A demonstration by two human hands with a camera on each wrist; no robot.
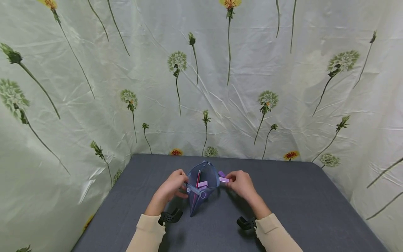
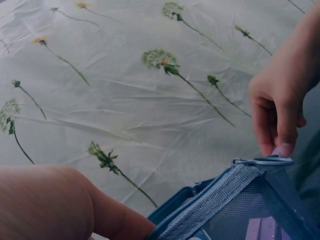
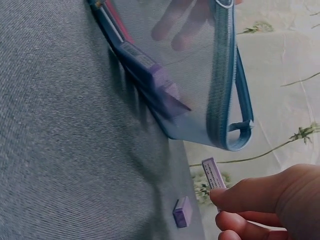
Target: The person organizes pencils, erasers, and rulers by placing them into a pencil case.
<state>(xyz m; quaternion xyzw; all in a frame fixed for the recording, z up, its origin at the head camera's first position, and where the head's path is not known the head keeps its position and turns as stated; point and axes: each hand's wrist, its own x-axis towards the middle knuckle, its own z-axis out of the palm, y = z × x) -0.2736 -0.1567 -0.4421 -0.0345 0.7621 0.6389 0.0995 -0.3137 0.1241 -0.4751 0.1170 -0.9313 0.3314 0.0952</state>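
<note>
On grey table [image 1: 299, 203], mesh pouch [image 1: 201, 187] mouth up, right hand [image 1: 240, 183] pinching eraser [image 1: 224, 180] crosswise

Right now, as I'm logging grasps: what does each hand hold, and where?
The left hand grips the blue mesh pouch at its open rim. The right hand pinches a small purple eraser by one end, beside the pouch.

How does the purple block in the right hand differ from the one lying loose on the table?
The held block is pinched in the right hand, off the table; the loose block lies untouched on the table. The held block looks longer, paler, with a printed label; the loose block looks shorter and darker. Both are purple and outside the mesh pouch.
</note>
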